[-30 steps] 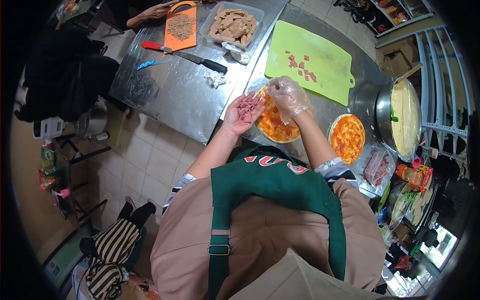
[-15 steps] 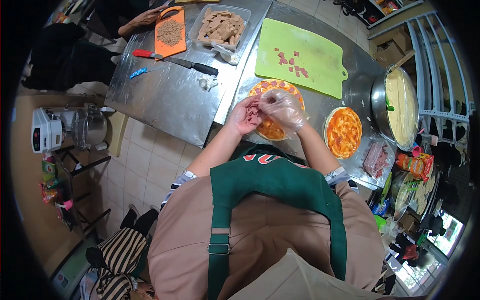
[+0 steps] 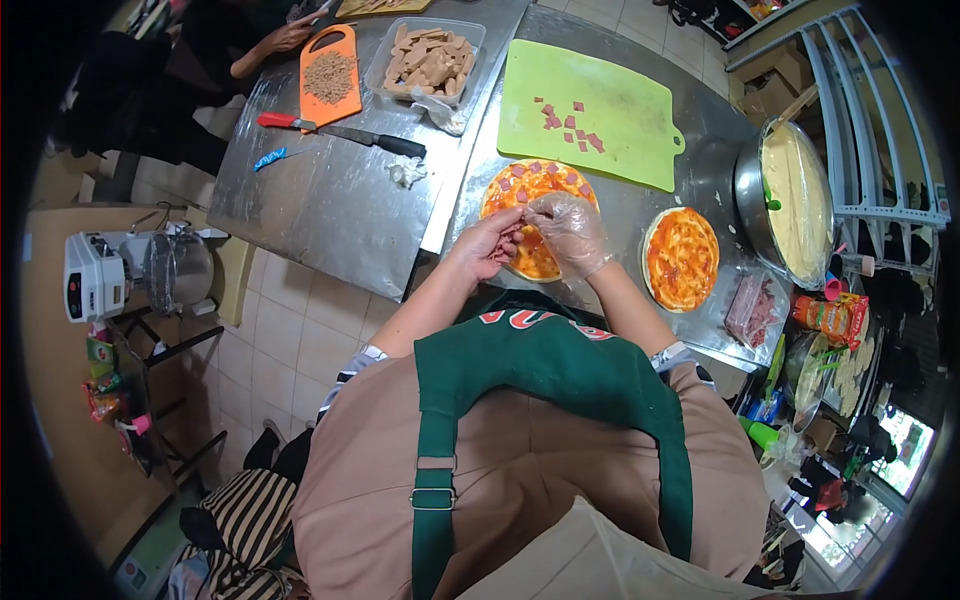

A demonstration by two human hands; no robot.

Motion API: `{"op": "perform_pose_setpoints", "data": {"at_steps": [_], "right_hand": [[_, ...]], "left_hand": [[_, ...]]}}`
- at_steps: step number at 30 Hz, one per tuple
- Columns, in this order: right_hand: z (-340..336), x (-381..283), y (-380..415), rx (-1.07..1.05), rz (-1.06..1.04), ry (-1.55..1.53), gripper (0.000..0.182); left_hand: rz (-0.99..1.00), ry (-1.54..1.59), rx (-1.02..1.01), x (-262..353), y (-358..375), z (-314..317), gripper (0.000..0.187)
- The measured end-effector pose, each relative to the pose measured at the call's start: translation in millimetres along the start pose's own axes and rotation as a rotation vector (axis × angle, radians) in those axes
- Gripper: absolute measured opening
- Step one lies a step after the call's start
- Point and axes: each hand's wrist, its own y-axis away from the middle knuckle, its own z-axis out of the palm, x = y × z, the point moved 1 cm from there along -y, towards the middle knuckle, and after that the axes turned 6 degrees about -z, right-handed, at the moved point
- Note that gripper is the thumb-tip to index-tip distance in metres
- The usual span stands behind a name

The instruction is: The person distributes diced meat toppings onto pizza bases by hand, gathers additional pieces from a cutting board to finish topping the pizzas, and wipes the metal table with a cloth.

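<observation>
My bare left hand point(image 3: 488, 243) is curled around small pink pieces of chopped ham point(image 3: 503, 250), over the left side of a sauced pizza base point(image 3: 545, 180). My right hand point(image 3: 570, 235), in a clear plastic glove, meets it there, thumb and fingers pinched together; what lies between those fingertips is hidden. Ham squares dot the far part of this pizza, while its near part shows sauce between my hands. To the right lies a second base point(image 3: 682, 260) with red sauce and pale streaks. Diced ham point(image 3: 570, 122) is scattered on a green cutting board point(image 3: 635, 100) behind.
Right: a steel bowl of dough point(image 3: 795, 200) under plastic and a bag of ham point(image 3: 755, 310). Left: a knife point(image 3: 400, 145), a red-handled knife point(image 3: 280, 120), an orange board point(image 3: 345, 100) with chopped bits and a tub of sausages point(image 3: 430, 65). Another person's hand point(image 3: 290, 38) is beyond.
My left hand has turned and closed more over the ham, and its fingers now touch or nearly touch my gloved right fingertips. The whole view has shifted slightly.
</observation>
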Motion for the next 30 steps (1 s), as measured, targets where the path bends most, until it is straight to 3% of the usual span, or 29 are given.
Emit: {"op": "perform_pose_setpoints", "data": {"at_steps": [5,7,11,13,14,16,17,20,23,27,29,30], "right_hand": [[12,13,11,-0.102,0.287,-0.344,0.013],[17,13,15,-0.108,0.537,-0.586,0.014],[36,31,7,-0.148,0.58,-0.771,0.016],[36,21,-9,-0.16,0.354,-0.144,0.018],[37,16,-14,-0.165,0.352,-0.144,0.018],[36,5,-25,-0.101,0.106,0.272,0.018],[39,11,-33,-0.202,-0.022,0.443,0.018],[45,16,-41,-0.291,-0.146,0.671,0.019],[37,-6,-36,-0.33,0.009,0.554,0.019],[43,9,-24,-0.216,-0.135,0.529,0.028],[36,-5,-17,-0.255,0.045,0.25,0.021],[41,0,-12,-0.253,0.049,0.251,0.021]], "left_hand": [[-0.049,-0.077,0.032,-11,8,-11,0.018],[-0.054,-0.012,0.028,-18,7,-21,0.018],[-0.077,0.157,0.02,-21,13,-37,0.018],[-0.045,0.177,0.01,-17,18,-46,0.018],[-0.018,0.192,-0.002,-15,18,-49,0.018],[0.035,0.204,0.065,-12,19,-50,0.019],[0.048,0.217,0.102,-10,20,-51,0.018],[0.066,0.233,0.162,-7,19,-54,0.018],[0.148,0.237,0.246,-6,17,-49,0.019],[0.153,0.185,0.237,-8,14,-46,0.018],[0.149,0.144,0.237,-10,12,-41,0.018],[0.139,0.099,0.229,-12,11,-38,0.017]]}}
